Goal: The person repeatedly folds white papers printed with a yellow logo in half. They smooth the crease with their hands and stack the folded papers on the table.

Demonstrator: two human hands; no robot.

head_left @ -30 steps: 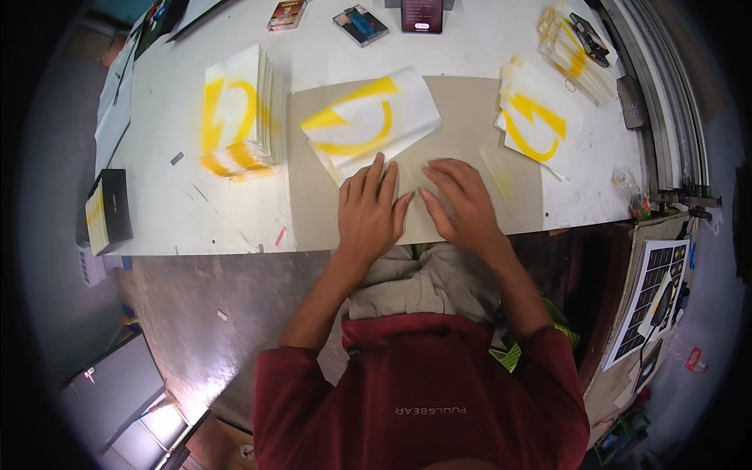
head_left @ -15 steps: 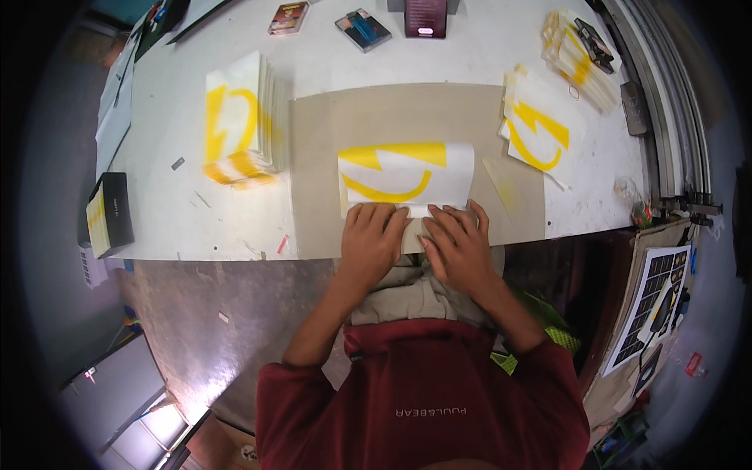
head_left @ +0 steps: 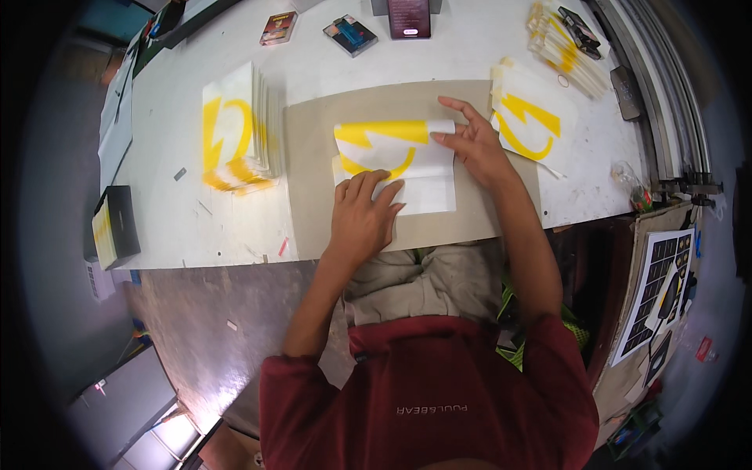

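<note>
Left hand: the left hand [head_left: 363, 213] lies flat with fingers spread, pressing on the lower left part of the folded sheet [head_left: 399, 164].
Right hand: the right hand [head_left: 470, 141] rests its open fingers on the sheet's upper right edge, thumb underneath or beside it; a pinch cannot be told from this view.
Folded sheet: white with yellow curved shapes, lying on the brown board [head_left: 329, 157] in the middle of the worktop [head_left: 180, 211], just in front of the person.
Left stack: a stack of similar sheets [head_left: 235, 129] stands on the worktop, left of the board and apart from it.
Right pile: more white and yellow sheets [head_left: 536, 117] lie just right of the right hand, overlapping the board's edge.
Far edge: small boxes [head_left: 350, 34] and a dark red container [head_left: 409, 16].
Black box: a black box [head_left: 116, 227] near the worktop's left edge.
</note>
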